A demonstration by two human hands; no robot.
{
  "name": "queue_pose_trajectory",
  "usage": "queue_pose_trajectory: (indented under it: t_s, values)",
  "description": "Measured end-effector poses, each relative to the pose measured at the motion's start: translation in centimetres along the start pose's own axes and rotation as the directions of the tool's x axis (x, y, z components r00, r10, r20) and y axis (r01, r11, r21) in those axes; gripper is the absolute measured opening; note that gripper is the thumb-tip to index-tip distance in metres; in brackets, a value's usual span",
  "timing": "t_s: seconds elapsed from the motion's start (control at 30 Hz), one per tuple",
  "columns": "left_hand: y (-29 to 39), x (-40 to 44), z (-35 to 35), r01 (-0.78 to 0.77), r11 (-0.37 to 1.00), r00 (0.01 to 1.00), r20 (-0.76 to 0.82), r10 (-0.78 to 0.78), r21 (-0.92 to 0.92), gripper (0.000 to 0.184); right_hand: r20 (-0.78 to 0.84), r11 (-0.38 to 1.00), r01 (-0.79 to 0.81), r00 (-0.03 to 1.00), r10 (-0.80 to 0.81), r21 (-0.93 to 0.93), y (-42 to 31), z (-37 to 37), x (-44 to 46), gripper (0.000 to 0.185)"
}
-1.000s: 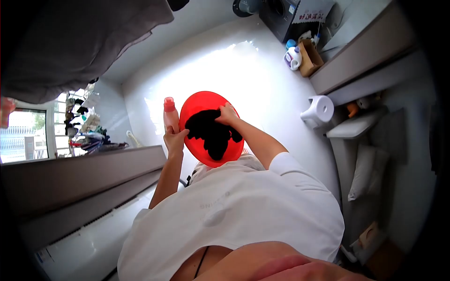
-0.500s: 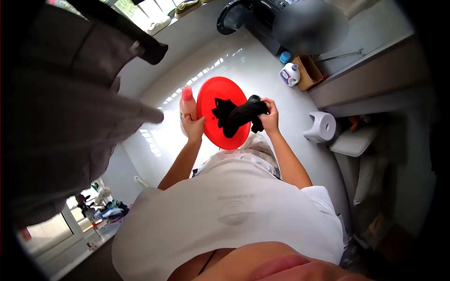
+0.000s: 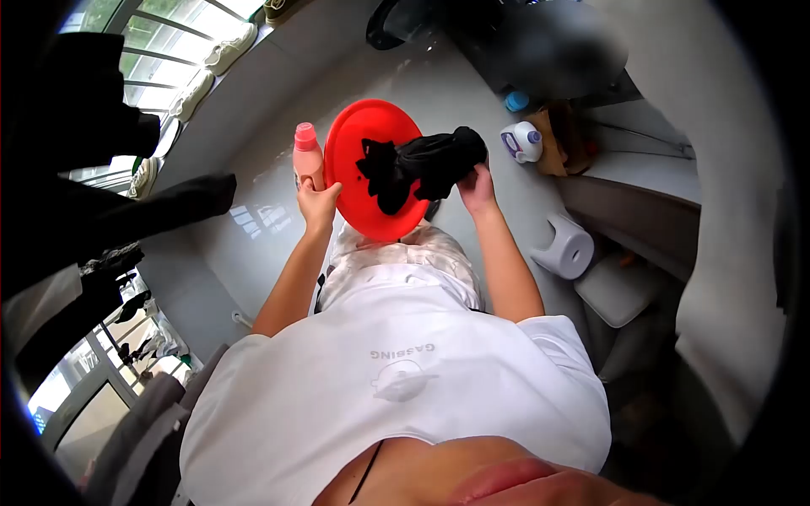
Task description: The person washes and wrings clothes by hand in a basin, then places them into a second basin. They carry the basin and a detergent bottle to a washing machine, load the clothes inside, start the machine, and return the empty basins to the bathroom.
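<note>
Between my two hands is a round red basin (image 3: 350, 160), tilted so that its inside faces me. My left hand (image 3: 319, 205) is closed around the lower part of a pale pink bottle (image 3: 307, 158) with a brighter pink cap. Its thumb lies against the basin's left rim. On the other side, my right hand (image 3: 478, 191) grips a bunched black cloth garment (image 3: 439, 160) at its right end. Part of the garment hangs over the rim, and the rest lies inside the basin. Some right-hand fingers are hidden behind the cloth.
A white detergent bottle (image 3: 521, 142) with a purple cap stands by a cardboard box (image 3: 564, 126) and a blue-lidded container (image 3: 516, 101). A white stool (image 3: 574, 253) is at the right. Dark clothes (image 3: 160, 198) hang at left, and several shoes (image 3: 192, 94) line the window ledge.
Both hands, the basin, the bottle and the black garment have shifted left and up in the view. The view has turned, showing more of the window and shoes. Both grips stay the same.
</note>
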State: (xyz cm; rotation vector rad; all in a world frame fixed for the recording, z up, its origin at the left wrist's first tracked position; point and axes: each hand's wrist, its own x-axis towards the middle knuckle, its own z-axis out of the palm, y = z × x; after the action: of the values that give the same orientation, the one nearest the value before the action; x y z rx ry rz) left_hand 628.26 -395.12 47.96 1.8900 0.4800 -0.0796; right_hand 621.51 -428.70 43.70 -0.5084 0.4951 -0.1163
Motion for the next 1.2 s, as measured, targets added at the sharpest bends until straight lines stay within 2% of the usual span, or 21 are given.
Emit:
queue_pose_trajectory:
  t_s: [0.1, 0.17, 0.23, 0.3, 0.37, 0.43, 0.5, 0.57, 0.6, 0.63, 0.7, 0.8, 0.87, 0.93, 0.97, 1.0, 1.03, 1.1, 1.13, 1.17, 1.2]
  values:
    - [2.0, 3.3, 3.9, 0.076, 0.997, 0.997, -0.002, -0.077, -0.019, 0.024, -0.033, 0.998, 0.014, 0.999, -0.016, -0.057, -1.5, 0.3, 6.3, 0.057]
    - [0.8, 6.4, 6.6, 0.108, 0.994, 0.994, 0.004, -0.108, -0.026, 0.029, -0.057, 0.994, -0.072, 0.995, 0.077, 0.084, -1.3, -2.7, 11.6, 0.053]
    - [0.5, 8.9, 9.3, 0.153, 0.988, 0.988, -0.008, -0.152, 0.021, 0.027, -0.160, 0.987, -0.098, 0.980, 0.118, 0.126, -2.3, -2.6, 15.0, 0.050]
    - [0.3, 12.6, 12.3, 0.158, 0.987, 0.987, -0.019, -0.158, 0.020, 0.024, -0.093, 0.971, -0.106, 0.987, 0.128, 0.212, -3.3, -2.8, 19.1, 0.050]
    - [-0.8, 15.5, 14.9, 0.132, 0.990, 0.991, -0.010, -0.132, 0.044, 0.022, -0.142, 0.964, -0.142, 0.974, 0.176, 0.223, -3.2, -4.6, 22.6, 0.055]
    - [0.1, 17.3, 17.7, 0.177, 0.984, 0.984, 0.005, -0.177, 0.014, 0.021, -0.223, 0.977, -0.137, 0.960, 0.171, 0.161, -2.3, -6.5, 26.8, 0.061]
    - [-0.2, 18.6, 19.4, 0.216, 0.976, 0.976, 0.026, -0.216, -0.015, 0.021, -0.228, 0.976, -0.131, 0.959, 0.169, 0.171, -0.2, -7.7, 29.4, 0.067]
    - [-1.8, 18.4, 20.4, 0.277, 0.961, 0.960, 0.029, -0.277, 0.008, 0.020, -0.266, 0.955, -0.180, 0.933, 0.242, 0.238, 1.6, -8.8, 30.0, 0.067]
    - [-1.7, 18.9, 21.2, 0.288, 0.958, 0.957, 0.030, -0.288, 0.014, 0.020, -0.236, 0.940, -0.209, 0.932, 0.274, 0.268, 3.6, -11.5, 31.2, 0.060]
    - [-1.5, 19.3, 22.0, 0.301, 0.953, 0.954, -0.004, -0.301, 0.038, 0.020, -0.261, 0.908, -0.297, 0.889, 0.376, 0.294, 3.8, -10.9, 31.9, 0.052]
    - [-2.0, 21.1, 23.8, 0.318, 0.945, 0.948, -0.034, -0.316, 0.071, 0.021, -0.280, 0.840, -0.317, 0.840, 0.464, 0.440, 3.9, -10.0, 33.6, 0.046]
    - [-2.4, 21.7, 26.0, 0.345, 0.939, 0.936, -0.075, -0.344, 0.004, 0.020, -0.471, 0.834, -0.246, 0.731, 0.494, 0.493, 3.0, -9.8, 38.2, 0.044]
    - [-1.9, 22.1, 27.1, 0.370, 0.929, 0.926, -0.076, -0.369, 0.000, 0.020, -0.598, 0.877, -0.081, 0.702, 0.387, 0.473, -0.2, -10.0, 44.7, 0.047]
    - [-1.3, 22.8, 28.2, 0.368, 0.930, 0.926, -0.087, -0.367, 0.000, 0.023, -0.493, 0.899, 0.079, 0.855, 0.162, 0.432, -7.7, -12.2, 53.8, 0.048]
    - [-1.0, 22.8, 28.6, 0.375, 0.927, 0.923, -0.097, -0.372, 0.006, 0.023, 0.099, 0.710, 0.018, 0.987, -0.123, 0.704, -10.4, -18.6, 58.9, 0.059]
    - [-0.7, 22.5, 28.7, 0.405, 0.914, 0.910, -0.093, -0.403, 0.001, 0.019, -0.123, 0.766, 0.189, 0.982, -0.144, 0.615, -12.7, -15.1, 60.1, 0.065]
    - [-0.3, 22.9, 28.9, 0.430, 0.903, 0.900, -0.083, -0.429, -0.005, 0.017, -0.332, 0.808, 0.339, 0.924, -0.190, 0.482, -14.9, -10.5, 61.0, 0.073]
    - [1.2, 23.1, 29.7, 0.437, 0.899, 0.896, -0.087, -0.435, 0.007, 0.018, -0.125, 0.989, 0.006, 0.992, 0.013, 0.149, -10.5, -9.0, 58.5, 0.081]
    - [1.8, 23.1, 30.3, 0.442, 0.897, 0.893, -0.092, -0.441, 0.001, 0.019, -0.102, 0.981, -0.192, 0.977, 0.189, -0.014, -7.4, -8.9, 56.2, 0.073]
    - [2.2, 23.3, 30.8, 0.445, 0.895, 0.892, -0.093, -0.443, 0.002, 0.019, -0.188, 0.892, -0.421, 0.901, 0.391, -0.164, -4.8, -8.2, 53.7, 0.065]
    - [2.7, 23.6, 31.2, 0.436, 0.900, 0.898, -0.074, -0.435, -0.002, 0.022, -0.291, 0.787, -0.535, 0.840, 0.458, -0.308, -0.9, -8.9, 51.0, 0.064]
